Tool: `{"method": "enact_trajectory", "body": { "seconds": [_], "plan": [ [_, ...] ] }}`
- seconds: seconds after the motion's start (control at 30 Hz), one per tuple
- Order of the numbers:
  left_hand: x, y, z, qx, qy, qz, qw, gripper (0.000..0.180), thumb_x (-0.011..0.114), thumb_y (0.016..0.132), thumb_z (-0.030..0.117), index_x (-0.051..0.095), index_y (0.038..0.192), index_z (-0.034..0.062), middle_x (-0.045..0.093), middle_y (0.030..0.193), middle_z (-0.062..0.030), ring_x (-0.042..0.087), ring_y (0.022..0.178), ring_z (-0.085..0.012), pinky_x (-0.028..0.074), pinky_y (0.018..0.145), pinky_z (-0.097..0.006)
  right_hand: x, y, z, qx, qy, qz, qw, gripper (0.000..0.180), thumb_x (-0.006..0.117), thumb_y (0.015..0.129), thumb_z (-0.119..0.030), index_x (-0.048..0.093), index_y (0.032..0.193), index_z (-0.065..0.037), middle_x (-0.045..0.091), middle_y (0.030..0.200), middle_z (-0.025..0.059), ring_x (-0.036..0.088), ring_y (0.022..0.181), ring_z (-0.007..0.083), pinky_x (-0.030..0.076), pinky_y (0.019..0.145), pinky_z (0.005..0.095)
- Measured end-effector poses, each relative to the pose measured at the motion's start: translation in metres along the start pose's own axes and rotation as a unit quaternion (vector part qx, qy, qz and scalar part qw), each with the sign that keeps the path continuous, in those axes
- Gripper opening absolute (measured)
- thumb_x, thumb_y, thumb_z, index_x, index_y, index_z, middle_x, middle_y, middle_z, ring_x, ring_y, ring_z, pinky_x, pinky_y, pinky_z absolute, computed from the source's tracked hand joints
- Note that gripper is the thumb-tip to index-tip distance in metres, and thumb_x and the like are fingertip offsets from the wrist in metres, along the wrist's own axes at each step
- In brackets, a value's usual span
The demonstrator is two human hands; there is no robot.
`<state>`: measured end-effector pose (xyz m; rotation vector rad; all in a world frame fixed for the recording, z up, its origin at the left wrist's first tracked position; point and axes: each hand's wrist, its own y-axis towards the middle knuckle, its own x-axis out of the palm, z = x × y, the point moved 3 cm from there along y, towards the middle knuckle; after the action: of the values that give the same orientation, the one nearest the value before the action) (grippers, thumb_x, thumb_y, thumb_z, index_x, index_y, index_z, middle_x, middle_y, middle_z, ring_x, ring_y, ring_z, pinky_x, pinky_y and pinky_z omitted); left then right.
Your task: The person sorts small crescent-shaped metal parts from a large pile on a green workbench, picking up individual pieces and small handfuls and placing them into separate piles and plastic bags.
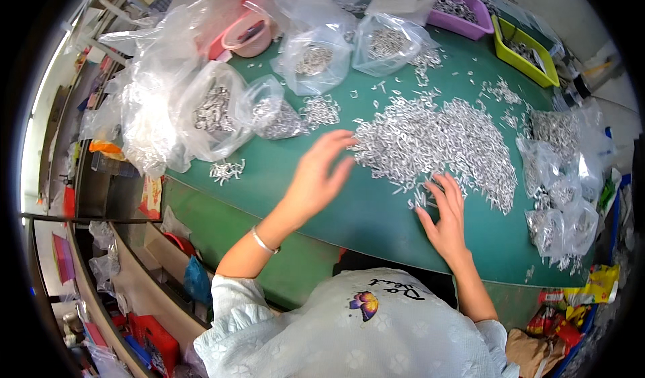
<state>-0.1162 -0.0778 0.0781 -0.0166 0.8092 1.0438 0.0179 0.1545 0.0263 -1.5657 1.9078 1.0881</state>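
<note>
A wide pile of small silvery metal pieces (437,139), some looking like hooks or links, lies on the green table (356,220). At the pile's left edge my left hand (319,180) is open, its fingers stretched and a bit blurred, thumb apart. Nothing shows in it. My right hand (445,218) rests at the near edge of the pile, fingers spread and fingertips on or beside several loose pieces (420,198). I see nothing gripped there either. A bracelet (265,241) circles my left wrist.
Clear bags of metal pieces (314,61) stand along the far and left side, with small heaps (319,111) between them. A pink basket (247,35), purple tray (460,12) and yellow-green tray (525,52) sit at the back. More filled bags (561,176) line the right edge.
</note>
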Motion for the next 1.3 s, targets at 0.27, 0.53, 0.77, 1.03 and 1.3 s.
{"method": "enact_trajectory", "body": {
  "seconds": [0.27, 0.53, 0.77, 1.03, 1.3],
  "plan": [
    [0.11, 0.028, -0.052, -0.051, 0.22, -0.104, 0.969, 0.076, 0.067, 0.087, 0.042, 0.036, 0.146, 0.0073, 0.024, 0.154, -0.0215, 0.019, 0.141, -0.0484, 0.018, 0.11, -0.066, 0.022, 0.004, 0.013, -0.094, -0.122, -0.154, 0.976, 0.062, 0.071, 0.083, -0.032, 0.05, 0.137, -0.01, 0.038, 0.149, 0.0145, 0.029, 0.14, 0.0392, 0.026, 0.113, 0.0552],
    [0.111, 0.015, -0.021, 0.07, 0.193, -0.138, 0.969, 0.09, 0.08, 0.071, 0.05, 0.041, 0.144, 0.0123, 0.03, 0.151, -0.0164, 0.023, 0.138, -0.0489, 0.023, 0.11, -0.062, -0.01, 0.021, 0.064, -0.019, -0.194, -0.054, 0.979, 0.071, 0.069, 0.083, -0.043, 0.046, 0.142, -0.011, 0.028, 0.154, 0.0173, 0.021, 0.143, 0.0427, 0.019, 0.112, 0.0617],
    [0.134, 0.039, -0.023, 0.127, 0.233, -0.1, 0.959, 0.069, 0.076, 0.076, 0.042, 0.053, 0.135, 0.0142, 0.037, 0.146, -0.0136, 0.03, 0.134, -0.0457, 0.03, 0.108, -0.057, -0.024, 0.052, 0.101, -0.028, -0.264, -0.011, 0.964, 0.067, 0.064, 0.087, -0.043, 0.044, 0.144, -0.014, 0.035, 0.151, 0.0126, 0.029, 0.14, 0.0387, 0.024, 0.112, 0.0551],
    [0.15, 0.076, -0.029, 0.143, 0.244, -0.068, 0.957, 0.06, 0.071, 0.083, 0.039, 0.052, 0.134, 0.0132, 0.045, 0.141, -0.0149, 0.039, 0.13, -0.0426, 0.032, 0.107, -0.057, -0.035, 0.087, 0.138, -0.047, -0.311, -0.011, 0.949, 0.068, 0.061, 0.086, -0.048, 0.044, 0.142, -0.013, 0.042, 0.147, 0.0065, 0.036, 0.135, 0.0352, 0.033, 0.108, 0.0504],
    [0.165, 0.099, -0.02, 0.087, 0.216, -0.098, 0.968, 0.055, 0.069, 0.086, 0.038, 0.054, 0.132, 0.0126, 0.05, 0.135, -0.016, 0.044, 0.126, -0.0375, 0.033, 0.106, -0.055, -0.022, 0.082, 0.1, -0.046, -0.191, -0.007, 0.981, 0.054, 0.066, 0.087, -0.033, 0.053, 0.132, -0.007, 0.048, 0.137, 0.0156, 0.038, 0.132, 0.0387, 0.029, 0.108, 0.0526]
  ]
}}
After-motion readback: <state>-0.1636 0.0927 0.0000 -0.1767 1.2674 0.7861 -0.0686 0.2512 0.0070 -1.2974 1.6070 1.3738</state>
